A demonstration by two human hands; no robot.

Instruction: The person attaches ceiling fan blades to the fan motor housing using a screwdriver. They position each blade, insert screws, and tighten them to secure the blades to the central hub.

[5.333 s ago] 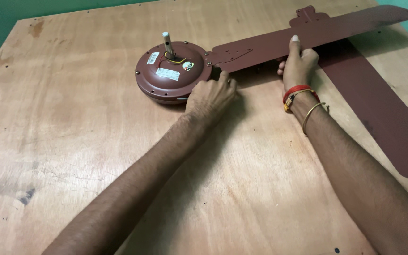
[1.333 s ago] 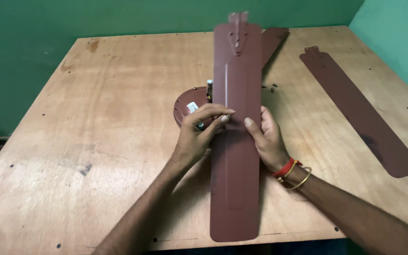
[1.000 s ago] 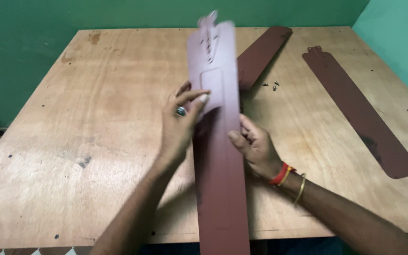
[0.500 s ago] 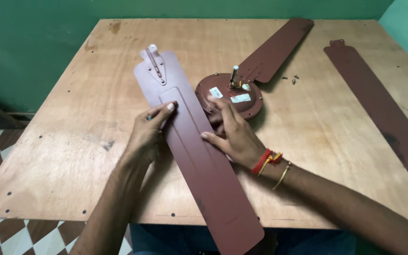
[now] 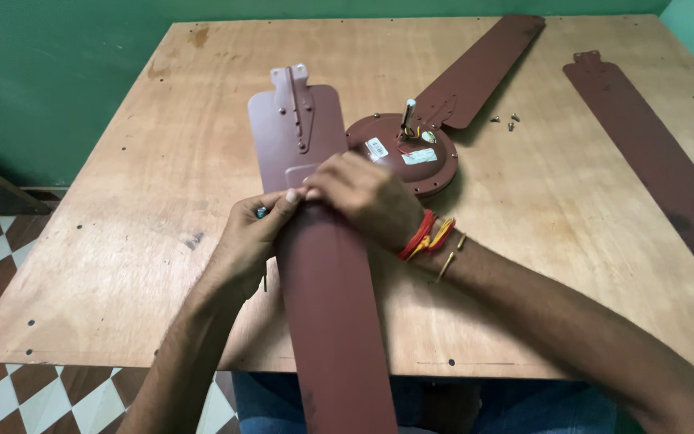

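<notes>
Three brown fan blades in view, one motor hub, a few loose screws. Left hand (image 5: 255, 237) grips the left edge of the near blade (image 5: 327, 297), fingers curled over it w/ thumb on top; a ring shows on one finger. Right hand (image 5: 367, 197) lies palm-down across the same blade just beside the left hand, fingertips of both meeting at the blade's upper face, fingers closed on the right edge. That blade runs from under the hands back toward the person and off the table (image 5: 122, 201) edge; its bracket end w/ mounting holes points away, just beyond the fingers. Right wrist carries red and yellow threads plus a thin bangle. Round motor hub (image 5: 403, 153) sits just past the right hand, touching or nearly touching the blade's right side, w/ a short shaft upright at centre and two pale labels on top. 2nd blade (image 5: 479, 72) lies beyond the hub, angled up-right, its end at the hub. 3rd blade (image 5: 652, 161) lies well apart, far right of the right hand. Small screws (image 5: 505, 121), approx three, rest between the 2nd and 3rd blades.
</notes>
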